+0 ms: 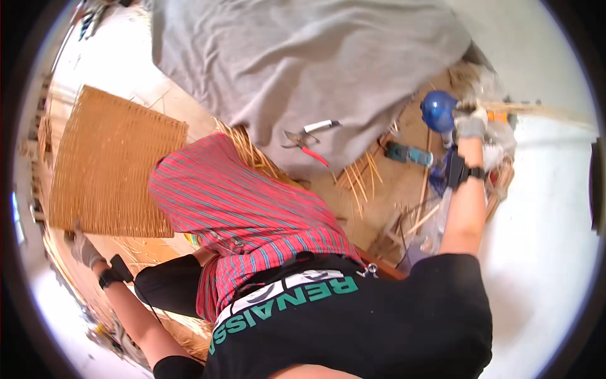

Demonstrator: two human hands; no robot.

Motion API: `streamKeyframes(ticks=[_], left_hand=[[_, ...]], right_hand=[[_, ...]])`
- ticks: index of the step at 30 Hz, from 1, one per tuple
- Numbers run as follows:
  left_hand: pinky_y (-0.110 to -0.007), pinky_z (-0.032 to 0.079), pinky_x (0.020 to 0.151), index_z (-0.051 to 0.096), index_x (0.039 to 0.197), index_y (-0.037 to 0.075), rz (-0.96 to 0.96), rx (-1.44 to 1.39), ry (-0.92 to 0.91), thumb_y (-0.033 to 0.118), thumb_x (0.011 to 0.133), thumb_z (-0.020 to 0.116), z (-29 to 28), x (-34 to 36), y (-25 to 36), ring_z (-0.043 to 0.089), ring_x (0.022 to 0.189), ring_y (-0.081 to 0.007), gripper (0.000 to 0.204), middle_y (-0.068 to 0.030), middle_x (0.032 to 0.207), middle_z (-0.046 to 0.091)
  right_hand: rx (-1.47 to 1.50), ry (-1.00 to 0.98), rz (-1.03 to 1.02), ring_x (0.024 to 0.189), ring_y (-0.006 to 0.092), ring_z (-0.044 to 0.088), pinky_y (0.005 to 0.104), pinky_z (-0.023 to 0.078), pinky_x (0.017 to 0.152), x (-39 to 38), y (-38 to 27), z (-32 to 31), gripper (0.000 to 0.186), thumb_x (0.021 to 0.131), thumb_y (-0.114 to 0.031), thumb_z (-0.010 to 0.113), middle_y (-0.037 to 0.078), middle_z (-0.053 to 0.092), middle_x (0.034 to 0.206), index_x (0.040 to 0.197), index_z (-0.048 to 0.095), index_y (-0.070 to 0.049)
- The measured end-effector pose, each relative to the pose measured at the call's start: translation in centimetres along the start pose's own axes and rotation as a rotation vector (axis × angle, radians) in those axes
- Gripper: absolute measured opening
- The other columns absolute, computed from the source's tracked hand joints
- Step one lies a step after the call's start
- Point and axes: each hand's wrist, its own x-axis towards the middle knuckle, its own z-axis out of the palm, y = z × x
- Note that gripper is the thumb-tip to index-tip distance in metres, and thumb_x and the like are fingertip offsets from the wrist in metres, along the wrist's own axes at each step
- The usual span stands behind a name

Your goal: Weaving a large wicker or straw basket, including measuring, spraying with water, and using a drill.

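My left hand (84, 246), in a grey glove, grips the lower edge of a square woven tan mat (113, 167) that stands out to my left. My right hand (470, 120), also gloved, is closed around the top of a translucent blue round bottle, apparently a sprayer (437, 110), at the far right. Red-handled pruning shears (309, 151) and a white-handled tool (319, 126) lie on a grey cloth (265, 57) in front of me. A red striped cloth (240, 189) covers my lap.
A teal power tool (407, 153) lies on the floor below the bottle. Loose cane strips (360, 177) spill from under the grey cloth. Plastic bags (495, 136) and other clutter sit along the white wall (543, 240) at the right.
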Motion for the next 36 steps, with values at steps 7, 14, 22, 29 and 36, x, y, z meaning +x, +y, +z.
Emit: streamKeyframes(ticks=[7, 14, 22, 29, 36], left_hand=[[-0.033, 0.052, 0.09, 0.058, 0.132, -0.002, -0.038, 0.118, 0.052, 0.044, 0.083, 0.082, -2.0, -2.0, -0.2, 0.066, 0.103, -0.0247, 0.071, -0.0116, 0.118, 0.07], [-0.034, 0.05, 0.093, 0.059, 0.131, -0.003, 0.024, 0.305, 0.057, 0.046, 0.084, 0.08, -3.0, -2.1, -1.1, 0.066, 0.106, -0.0275, 0.071, -0.0142, 0.123, 0.069], [-0.037, 0.049, 0.095, 0.058, 0.13, -0.004, 0.15, 0.418, 0.108, 0.044, 0.092, 0.07, -2.9, -1.8, -1.6, 0.066, 0.11, -0.0308, 0.063, -0.0195, 0.122, 0.069], [-0.036, 0.048, 0.095, 0.059, 0.129, -0.004, 0.188, 0.447, 0.089, 0.05, 0.088, 0.073, -3.3, -1.2, -1.7, 0.065, 0.109, -0.0294, 0.07, -0.017, 0.118, 0.069], [-0.036, 0.049, 0.092, 0.061, 0.125, -0.005, 0.157, 0.331, 0.098, 0.048, 0.084, 0.078, -2.8, -3.0, 0.5, 0.066, 0.103, -0.0272, 0.07, -0.0168, 0.113, 0.07]], right_hand=[[-0.118, 0.037, 0.052, 0.052, 0.0205, 0.054, 0.037, 0.047, 0.053, 5.2, 3.0, -0.5, 0.019, 0.096, -0.015, 0.058, 0.004, 0.054, 0.06, 0.078, 0.053, -0.012], [-0.339, 0.174, 0.166, 0.053, 0.0224, 0.053, 0.0427, 0.046, 0.047, 6.9, 6.8, -7.0, 0.009, 0.091, -0.022, 0.057, 0.006, 0.058, 0.067, 0.087, 0.055, -0.014], [-0.366, 0.195, 0.252, 0.057, 0.024, 0.054, 0.0429, 0.045, 0.055, 8.4, 9.7, -8.7, 0.017, 0.094, -0.026, 0.061, 0.005, 0.057, 0.065, 0.083, 0.056, -0.014], [-0.207, 0.103, 0.259, 0.07, 0.0252, 0.06, 0.0544, 0.052, 0.069, 7.5, 12.9, -12.1, 0.008, 0.093, -0.017, 0.061, 0.005, 0.06, 0.073, 0.086, 0.061, -0.013], [-0.513, -0.088, 0.405, 0.09, 0.0304, 0.064, 0.0533, 0.057, 0.082, 7.1, 13.6, -11.9, 0.026, 0.094, -0.033, 0.071, 0.009, 0.062, 0.09, 0.104, 0.06, -0.012]])
